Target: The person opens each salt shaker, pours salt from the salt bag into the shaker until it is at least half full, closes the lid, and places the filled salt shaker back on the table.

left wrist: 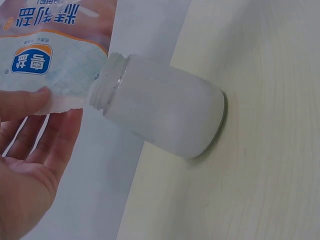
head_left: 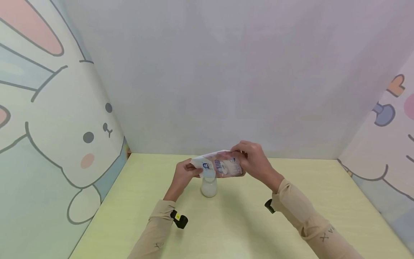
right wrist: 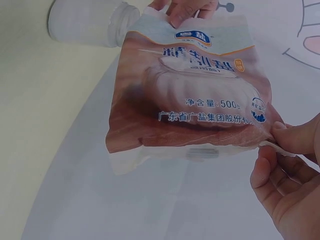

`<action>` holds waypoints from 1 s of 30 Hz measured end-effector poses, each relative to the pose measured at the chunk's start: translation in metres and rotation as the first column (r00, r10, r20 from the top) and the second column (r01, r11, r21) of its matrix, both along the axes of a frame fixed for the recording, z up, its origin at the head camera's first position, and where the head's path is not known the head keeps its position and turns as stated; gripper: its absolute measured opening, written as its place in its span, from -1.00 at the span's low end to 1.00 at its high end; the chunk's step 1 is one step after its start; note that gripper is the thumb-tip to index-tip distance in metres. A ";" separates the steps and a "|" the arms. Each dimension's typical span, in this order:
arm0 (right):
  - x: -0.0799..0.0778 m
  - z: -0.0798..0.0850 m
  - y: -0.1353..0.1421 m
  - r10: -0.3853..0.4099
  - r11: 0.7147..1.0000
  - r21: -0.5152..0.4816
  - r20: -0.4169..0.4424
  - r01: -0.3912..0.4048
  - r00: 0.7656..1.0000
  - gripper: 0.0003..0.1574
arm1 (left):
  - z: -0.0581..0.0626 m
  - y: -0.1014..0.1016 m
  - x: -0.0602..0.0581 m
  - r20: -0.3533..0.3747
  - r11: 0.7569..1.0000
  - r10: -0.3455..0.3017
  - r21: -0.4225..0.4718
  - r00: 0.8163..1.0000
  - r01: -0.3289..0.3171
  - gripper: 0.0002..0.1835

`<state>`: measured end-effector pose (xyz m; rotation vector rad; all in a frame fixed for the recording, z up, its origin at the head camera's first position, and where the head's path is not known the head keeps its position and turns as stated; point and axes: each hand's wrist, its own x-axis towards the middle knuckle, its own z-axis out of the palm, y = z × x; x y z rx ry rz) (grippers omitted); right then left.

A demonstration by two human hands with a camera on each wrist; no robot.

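A salt bag [head_left: 226, 166], printed with Chinese text and "500g", is tilted above a jar [head_left: 209, 188] on the table. My left hand [head_left: 183, 176] pinches the bag's pale top end between thumb and fingers. My right hand [head_left: 257, 162] grips a bottom corner of the bag, seen closely in the right wrist view. The jar [left wrist: 165, 105] has a threaded neck without a lid and looks white inside. The bag's edge overlaps the jar's mouth in the left wrist view, so whether they touch I cannot tell.
The pale wooden table [head_left: 129, 223] reaches back to a plain whitish wall [head_left: 220, 79]. Panels with cartoon drawings, including a rabbit [head_left: 71, 126], stand on both sides. A black wrist device [head_left: 179, 219] is strapped on the left sleeve.
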<state>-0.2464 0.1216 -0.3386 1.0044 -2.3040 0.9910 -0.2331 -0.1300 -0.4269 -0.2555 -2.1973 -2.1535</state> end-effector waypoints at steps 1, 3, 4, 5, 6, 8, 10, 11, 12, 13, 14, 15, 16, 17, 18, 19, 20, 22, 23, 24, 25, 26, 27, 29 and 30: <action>0.000 0.000 0.000 -0.001 1.000 0.002 0.004 0.001 1.000 -0.82 | 0.000 0.000 0.000 0.001 1.000 -0.001 -0.001 1.000 0.001 -0.72; 0.000 0.000 0.000 -0.003 1.000 0.002 0.005 0.003 1.000 -0.83 | 0.001 0.000 0.000 0.005 1.000 -0.002 -0.006 1.000 0.002 -0.72; 0.000 0.000 0.000 -0.003 1.000 0.001 0.004 0.003 1.000 -0.83 | 0.001 0.000 0.000 0.006 1.000 -0.002 -0.007 1.000 0.002 -0.72; 0.000 -0.001 0.000 -0.003 1.000 0.001 0.005 0.003 1.000 -0.83 | 0.001 0.000 0.000 0.006 1.000 -0.001 -0.008 1.000 0.001 -0.72; 0.000 -0.001 0.000 -0.002 1.000 -0.002 0.004 0.002 1.000 -0.83 | 0.001 0.000 0.000 0.006 1.000 -0.001 -0.008 1.000 0.001 -0.72; 0.000 -0.001 0.000 -0.001 1.000 -0.004 0.004 0.001 1.000 -0.83 | 0.002 0.000 0.001 0.006 1.000 0.001 -0.006 1.000 -0.001 -0.72; 0.000 -0.001 0.000 0.001 1.000 -0.006 0.006 0.000 1.000 -0.83 | 0.002 0.000 0.001 0.007 1.000 0.002 -0.004 1.000 -0.002 -0.73; 0.000 -0.001 0.000 0.001 1.000 -0.006 0.008 -0.001 1.000 -0.83 | 0.002 0.000 0.001 0.007 1.000 0.001 -0.003 1.000 -0.001 -0.73; 0.000 -0.001 0.000 0.002 1.000 -0.006 0.009 -0.002 1.000 -0.83 | 0.002 0.000 0.001 0.006 1.000 0.001 -0.003 1.000 -0.001 -0.73; -0.001 -0.002 0.000 0.003 1.000 -0.007 0.008 -0.003 1.000 -0.83 | 0.002 0.001 0.001 0.006 1.000 0.002 -0.003 1.000 -0.002 -0.73; -0.001 -0.001 0.000 0.004 1.000 -0.007 0.006 -0.004 1.000 -0.83 | 0.002 0.000 0.001 0.006 1.000 0.003 -0.003 1.000 -0.003 -0.73; -0.001 -0.001 0.000 0.007 1.000 -0.009 0.004 -0.007 1.000 -0.83 | 0.002 0.001 0.000 0.007 1.000 0.005 -0.005 1.000 -0.005 -0.73; -0.001 -0.001 0.000 0.008 1.000 -0.009 -0.001 -0.008 1.000 -0.83 | 0.002 0.001 0.000 0.006 1.000 0.007 -0.005 1.000 -0.007 -0.73; -0.001 -0.001 0.000 0.011 1.000 -0.010 -0.007 -0.011 1.000 -0.83 | 0.002 0.001 0.000 0.007 1.000 0.008 -0.005 1.000 -0.008 -0.73; -0.002 -0.001 0.000 0.012 1.000 -0.011 -0.012 -0.012 1.000 -0.84 | 0.001 0.001 0.000 0.008 1.000 0.010 -0.005 1.000 -0.010 -0.73; -0.002 -0.001 0.000 0.014 1.000 -0.012 -0.016 -0.014 1.000 -0.83 | 0.001 0.001 -0.001 0.009 1.000 0.011 -0.005 1.000 -0.011 -0.73; -0.002 -0.001 0.000 0.017 1.000 -0.013 -0.018 -0.017 1.000 -0.83 | 0.001 0.001 -0.001 0.010 1.000 0.012 -0.005 1.000 -0.012 -0.74; -0.002 -0.001 0.000 0.020 1.000 -0.012 -0.019 -0.020 1.000 -0.83 | 0.001 0.001 -0.001 0.010 1.000 0.013 -0.003 1.000 -0.013 -0.74; -0.002 -0.001 0.000 0.020 1.000 -0.013 -0.018 -0.021 1.000 -0.83 | 0.001 0.001 -0.001 0.011 1.000 0.012 -0.001 1.000 -0.012 -0.74; -0.002 -0.001 0.001 0.021 1.000 -0.013 -0.018 -0.021 1.000 -0.83 | 0.001 0.001 -0.001 0.010 1.000 0.012 -0.001 1.000 -0.012 -0.74; -0.003 -0.001 0.001 0.021 1.000 -0.012 -0.017 -0.021 1.000 -0.83 | 0.001 0.001 -0.001 0.009 1.000 0.011 0.000 1.000 -0.011 -0.74; -0.003 -0.002 0.001 0.021 1.000 -0.012 -0.016 -0.021 1.000 -0.83 | 0.001 0.001 -0.001 0.010 1.000 0.009 0.001 1.000 -0.009 -0.74; -0.003 -0.002 0.001 0.021 1.000 -0.011 -0.015 -0.021 1.000 -0.83 | 0.001 0.001 -0.001 0.010 1.000 0.009 0.000 1.000 -0.009 -0.74; -0.003 -0.003 0.001 0.023 1.000 -0.010 -0.016 -0.023 1.000 -0.83 | 0.000 0.001 -0.001 0.013 1.000 0.009 0.000 1.000 -0.009 -0.74; -0.004 -0.003 0.001 0.024 1.000 -0.008 -0.016 -0.025 1.000 -0.83 | 0.000 0.001 -0.001 0.013 1.000 0.010 0.000 1.000 -0.010 -0.73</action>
